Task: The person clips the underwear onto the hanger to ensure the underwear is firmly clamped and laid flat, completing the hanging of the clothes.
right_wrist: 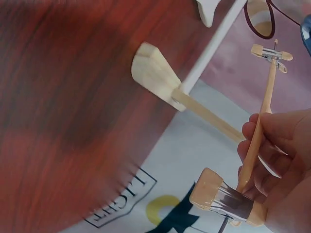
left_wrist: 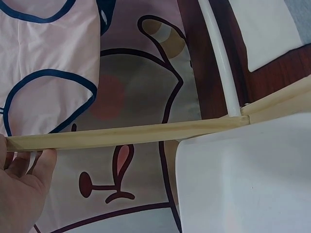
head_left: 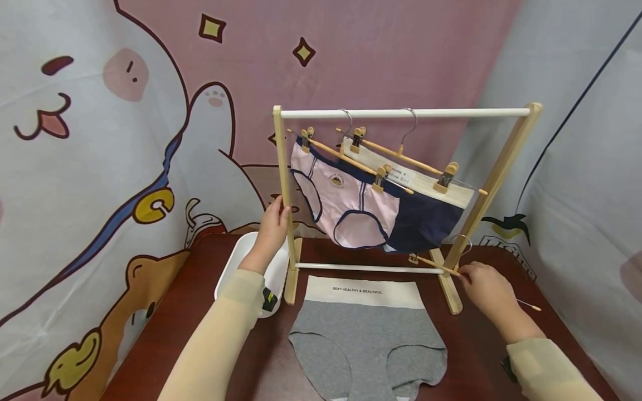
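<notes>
My left hand (head_left: 273,225) grips the left wooden post of a small clothes rack (head_left: 282,167); in the left wrist view the fingertips (left_wrist: 46,162) lie against that post (left_wrist: 121,136). My right hand (head_left: 489,292) holds a wooden clip hanger (right_wrist: 262,116) by its bar, low beside the rack's right post. Both clips of this hanger carry nothing. From the rack's white top rail hang pink briefs (head_left: 346,195) with navy trim and navy briefs (head_left: 426,220) with a cream waistband, each clipped to a hanger. Grey briefs (head_left: 366,328) with a cream waistband lie spread flat in front of the rack.
A white tray (head_left: 230,267) stands left of the rack, with a small black and yellow item (head_left: 270,299) by its near end. The rack's feet (head_left: 451,295) rest on the dark red table (head_left: 170,345). A printed cloth (head_left: 381,50) hangs behind.
</notes>
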The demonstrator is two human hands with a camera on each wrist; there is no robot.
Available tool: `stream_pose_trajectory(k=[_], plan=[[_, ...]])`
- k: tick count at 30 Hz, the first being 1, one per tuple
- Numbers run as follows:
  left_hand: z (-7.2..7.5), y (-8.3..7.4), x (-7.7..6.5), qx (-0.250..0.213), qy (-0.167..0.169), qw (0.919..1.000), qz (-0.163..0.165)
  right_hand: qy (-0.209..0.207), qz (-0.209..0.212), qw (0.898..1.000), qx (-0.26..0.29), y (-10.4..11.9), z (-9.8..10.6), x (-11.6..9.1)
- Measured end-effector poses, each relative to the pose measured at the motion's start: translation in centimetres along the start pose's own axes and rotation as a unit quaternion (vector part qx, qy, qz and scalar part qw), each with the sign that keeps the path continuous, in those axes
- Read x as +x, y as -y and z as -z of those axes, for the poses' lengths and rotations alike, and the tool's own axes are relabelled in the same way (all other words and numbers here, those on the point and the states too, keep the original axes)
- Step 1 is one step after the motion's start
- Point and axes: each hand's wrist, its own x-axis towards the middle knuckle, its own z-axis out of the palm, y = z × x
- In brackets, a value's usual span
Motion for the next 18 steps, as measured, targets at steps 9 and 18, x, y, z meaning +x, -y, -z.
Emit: stream_pose_trajectory(k=[9,18], plan=[[0.0,-0.1,-0.1,-0.003,-0.001,1.0000,0.003,0.033,0.026,0.999,0.002,0.9,-2.5,-0.5],[-0.1,0.0,-0.1,0.001,-0.013,0.9999,-0.005,0.080,0.076,0.992,0.058,3.0,-5.3,-0.3]])
